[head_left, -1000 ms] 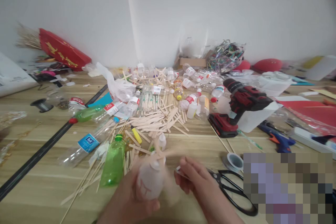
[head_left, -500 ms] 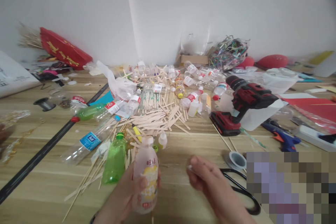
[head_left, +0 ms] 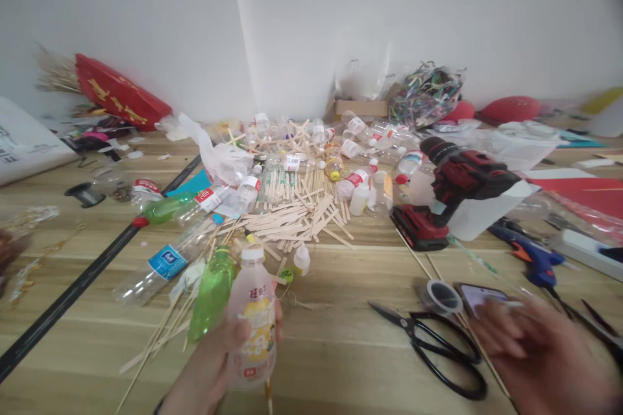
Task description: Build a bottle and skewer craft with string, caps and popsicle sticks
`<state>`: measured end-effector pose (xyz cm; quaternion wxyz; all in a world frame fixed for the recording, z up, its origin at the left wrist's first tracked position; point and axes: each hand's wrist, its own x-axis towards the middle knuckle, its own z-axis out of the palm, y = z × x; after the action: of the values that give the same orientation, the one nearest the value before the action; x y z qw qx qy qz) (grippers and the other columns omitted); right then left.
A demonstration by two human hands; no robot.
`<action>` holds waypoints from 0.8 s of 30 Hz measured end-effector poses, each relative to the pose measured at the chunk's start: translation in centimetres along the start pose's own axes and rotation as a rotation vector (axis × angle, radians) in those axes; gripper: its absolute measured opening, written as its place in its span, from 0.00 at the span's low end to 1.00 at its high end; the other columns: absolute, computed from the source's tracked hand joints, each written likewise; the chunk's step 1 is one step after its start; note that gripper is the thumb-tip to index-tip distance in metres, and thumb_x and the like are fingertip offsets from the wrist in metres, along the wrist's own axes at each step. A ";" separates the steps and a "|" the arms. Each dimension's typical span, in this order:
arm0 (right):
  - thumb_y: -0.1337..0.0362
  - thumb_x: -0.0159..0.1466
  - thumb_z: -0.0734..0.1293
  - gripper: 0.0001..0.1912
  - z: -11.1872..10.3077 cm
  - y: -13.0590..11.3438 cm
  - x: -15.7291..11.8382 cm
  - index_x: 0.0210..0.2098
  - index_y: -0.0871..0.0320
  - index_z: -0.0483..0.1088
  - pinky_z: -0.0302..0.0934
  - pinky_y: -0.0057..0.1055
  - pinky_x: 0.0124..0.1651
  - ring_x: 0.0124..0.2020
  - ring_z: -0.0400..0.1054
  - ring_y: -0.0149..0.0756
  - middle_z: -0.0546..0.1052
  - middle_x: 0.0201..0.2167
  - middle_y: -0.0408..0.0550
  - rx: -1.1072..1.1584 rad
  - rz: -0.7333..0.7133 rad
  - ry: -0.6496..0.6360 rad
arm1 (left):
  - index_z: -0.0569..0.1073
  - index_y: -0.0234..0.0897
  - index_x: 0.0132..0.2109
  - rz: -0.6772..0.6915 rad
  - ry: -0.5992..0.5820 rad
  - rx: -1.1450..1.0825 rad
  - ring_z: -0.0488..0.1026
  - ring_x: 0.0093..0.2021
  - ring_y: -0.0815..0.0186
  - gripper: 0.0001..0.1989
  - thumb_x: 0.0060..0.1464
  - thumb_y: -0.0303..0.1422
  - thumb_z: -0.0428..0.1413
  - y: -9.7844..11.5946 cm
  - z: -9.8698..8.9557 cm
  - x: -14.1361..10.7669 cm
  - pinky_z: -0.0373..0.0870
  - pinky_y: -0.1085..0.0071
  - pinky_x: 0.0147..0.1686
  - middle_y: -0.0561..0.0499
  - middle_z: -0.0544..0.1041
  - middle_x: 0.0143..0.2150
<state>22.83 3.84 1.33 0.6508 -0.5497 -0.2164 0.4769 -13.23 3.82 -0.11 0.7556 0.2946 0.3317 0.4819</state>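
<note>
My left hand [head_left: 214, 353] is wrapped round an upright frosted plastic bottle [head_left: 253, 318] with a white cap and a yellow label. A thin stick shows below the bottle's base. At the lower right, my right hand [head_left: 530, 343] is blurred, its fingers curled near a phone [head_left: 479, 298]; a small pale item seems to be at its fingertips, too smeared to name. Black-handled scissors [head_left: 418, 331] lie left of my right hand, beside a roll of tape [head_left: 444, 297]. A green bottle [head_left: 211, 295] stands just left of the held bottle.
A red and black drill [head_left: 457, 188] stands at centre right, with a blue glue gun [head_left: 538, 262] beyond my right hand. Wooden sticks [head_left: 292, 224] and several plastic bottles cover the middle. A black rod [head_left: 73, 295] runs diagonally at left.
My right hand has moved right, from the middle to over the phone's edge, uncovering the scissors. My left hand and the bottle have shifted slightly left.
</note>
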 end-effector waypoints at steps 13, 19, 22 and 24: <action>0.38 0.55 0.68 0.30 10.8 4.5 -6.2 0.18 0.54 0.55 0.41 0.30 0.25 0.19 0.44 0.28 0.54 0.15 0.35 -0.187 0.190 -0.611 | 0.80 0.44 0.45 -0.070 -0.062 0.044 0.74 0.33 0.60 0.28 0.34 0.46 0.71 -1.4 2.1 0.6 0.67 0.68 0.31 0.49 0.80 0.35; 0.36 0.53 0.67 0.30 12.7 5.1 -6.7 0.17 0.56 0.61 0.46 0.29 0.25 0.20 0.53 0.28 0.64 0.17 0.41 -0.285 0.232 -0.760 | 0.81 0.38 0.37 -0.108 -0.122 0.102 0.73 0.29 0.64 0.24 0.35 0.49 0.70 -2.5 2.5 1.1 0.67 0.71 0.29 0.49 0.79 0.31; 0.37 0.55 0.67 0.30 12.3 5.4 -6.4 0.16 0.57 0.61 0.46 0.29 0.25 0.19 0.52 0.28 0.63 0.16 0.40 -0.292 0.222 -0.743 | 0.81 0.41 0.40 -0.105 -0.134 0.039 0.74 0.30 0.64 0.24 0.35 0.47 0.71 -2.4 2.5 1.1 0.68 0.73 0.28 0.50 0.80 0.32; 0.40 0.56 0.68 0.29 11.2 5.4 -5.5 0.15 0.57 0.61 0.45 0.29 0.24 0.18 0.49 0.27 0.60 0.14 0.39 -0.258 0.219 -0.692 | 0.80 0.41 0.43 -0.097 -0.125 -0.009 0.76 0.31 0.64 0.26 0.35 0.46 0.71 -2.0 2.2 0.9 0.69 0.73 0.29 0.50 0.81 0.34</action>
<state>9.24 4.48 1.08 0.4101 -0.4534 -0.4214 0.6698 -10.15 3.70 -0.48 0.7985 0.3044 0.2957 0.4269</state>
